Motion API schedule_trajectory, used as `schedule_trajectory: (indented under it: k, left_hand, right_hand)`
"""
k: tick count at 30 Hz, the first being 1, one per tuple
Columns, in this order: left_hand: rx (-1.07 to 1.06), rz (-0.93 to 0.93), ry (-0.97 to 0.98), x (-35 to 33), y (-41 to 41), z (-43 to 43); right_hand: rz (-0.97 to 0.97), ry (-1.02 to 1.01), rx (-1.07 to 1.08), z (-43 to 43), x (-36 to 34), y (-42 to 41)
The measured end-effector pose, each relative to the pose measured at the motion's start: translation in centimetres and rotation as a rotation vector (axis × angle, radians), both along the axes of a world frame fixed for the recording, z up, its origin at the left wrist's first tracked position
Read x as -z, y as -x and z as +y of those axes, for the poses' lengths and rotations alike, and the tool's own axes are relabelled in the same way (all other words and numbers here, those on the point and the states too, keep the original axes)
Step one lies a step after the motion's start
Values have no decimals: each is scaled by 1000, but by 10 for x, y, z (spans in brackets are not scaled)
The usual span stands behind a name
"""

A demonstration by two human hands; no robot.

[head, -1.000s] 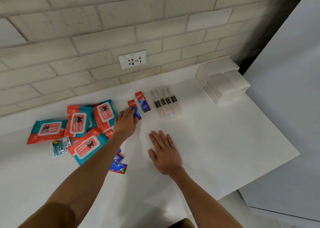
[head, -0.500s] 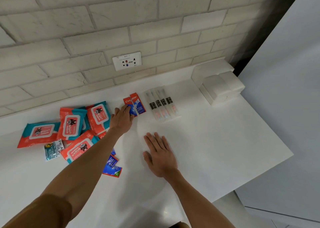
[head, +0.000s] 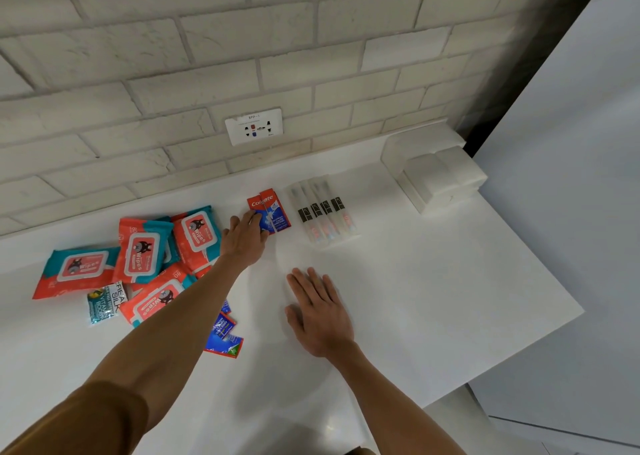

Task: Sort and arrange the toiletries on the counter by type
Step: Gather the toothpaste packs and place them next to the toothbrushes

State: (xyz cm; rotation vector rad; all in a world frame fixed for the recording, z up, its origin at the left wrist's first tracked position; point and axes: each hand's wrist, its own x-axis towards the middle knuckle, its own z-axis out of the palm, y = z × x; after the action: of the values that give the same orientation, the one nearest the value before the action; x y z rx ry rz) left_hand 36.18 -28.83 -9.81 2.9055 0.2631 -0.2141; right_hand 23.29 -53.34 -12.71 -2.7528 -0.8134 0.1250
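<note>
L hand (head: 245,238) is stretched out over the counter (head: 450,298). Its fingers lie on the near end of one of 2 Colgate toothpaste boxes (head: 273,208), the one farther from the toothbrushes. Grip looks loose: fingers near straight on top of the box, thumb out to the side, not wrapped round it as far as I can tell. The 2 boxes lie side by side, touching, red ends toward the wall, directly below the socket (head: 254,127).

R hand (head: 320,316) lies flat, palm down on bare counter. Fingers are straight and close together, so the grip has hold of nothing. It's also below the socket, a bit to the right & nearer the camera than the boxes.

Below-right of the socket: 4 toothbrushes (head: 323,217) in clear wrappers, parallel in a neat row, just beside the boxes but not touching them. Far right of the socket, at the counter's end: a stack of white boxes (head: 440,174) by the wall.

Below-left of the socket: a loose heap of wipes packs (head: 142,252), red & teal, overlapping. At least 4 show, w/ the L forearm crossing one. Farther below-left, at the heap's near edge, is a small teal sachet (head: 102,304) w/ a black & white one beside it. Well below the socket, a few small blue & red toothpaste packets (head: 223,338) are partly hidden by the L forearm.
</note>
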Motion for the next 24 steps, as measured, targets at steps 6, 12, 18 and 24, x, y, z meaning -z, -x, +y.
schedule_trajectory:
  k: [6,12,18,24]
  left_hand:
    - [16,-48,40,-4,4,1]
    - [16,-148,73,-28,31,5]
    - [77,-175,238,-50,91,20]
    - [-74,-100,247,-59,172,39]
  right_hand:
    - [-3,-2,2,-1,0,0]
    - [14,-2,15,1,3,1]
    - [10,15,14,2,5,2]
    - [-3,8,64,10,6,14]
